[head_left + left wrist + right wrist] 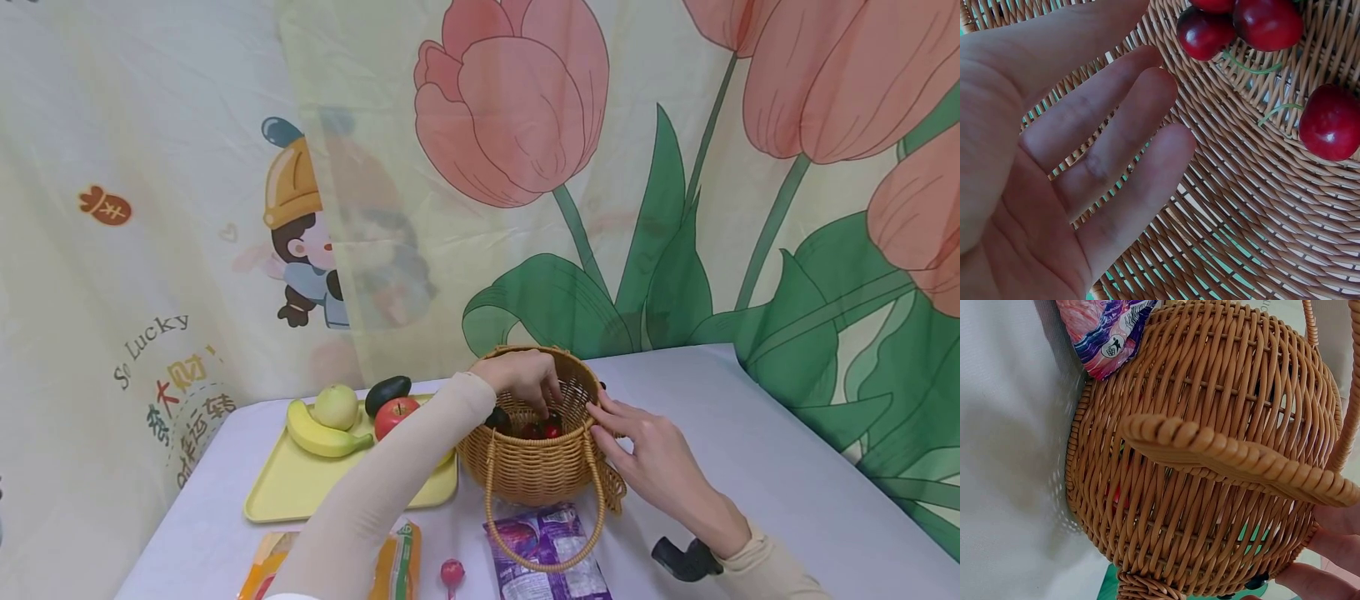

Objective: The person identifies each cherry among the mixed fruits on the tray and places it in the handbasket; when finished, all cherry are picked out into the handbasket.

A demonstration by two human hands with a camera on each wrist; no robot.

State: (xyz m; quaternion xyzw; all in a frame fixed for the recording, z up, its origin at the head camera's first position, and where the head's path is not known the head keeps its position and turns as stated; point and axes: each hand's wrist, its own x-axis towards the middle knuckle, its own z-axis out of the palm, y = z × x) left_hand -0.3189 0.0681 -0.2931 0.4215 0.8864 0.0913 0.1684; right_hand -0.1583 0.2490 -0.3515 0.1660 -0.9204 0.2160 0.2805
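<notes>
My left hand (531,379) reaches over the rim into a wicker basket (517,471). In the left wrist view several fingers of the left hand (1097,150) are loosely extended, with nothing seen in them. Dark red cherries (1269,24) with green stems lie on the basket's floor, just beyond those fingertips. A dark rounded thing (498,419) is also inside, its kind unclear. My right hand (656,454) touches the basket's right rim, its fingers fairly straight. The right wrist view shows the woven wall, with the right hand's fingers (1319,581) at the lower right edge.
Left of the basket, a yellow tray (281,492) bears a banana (322,435), a pale round fruit (336,407), a red apple (393,414) and an avocado (387,395). In front lie a purple packet (517,567), a lollipop (452,572), an orange packet (405,558) and a black bent object (682,560).
</notes>
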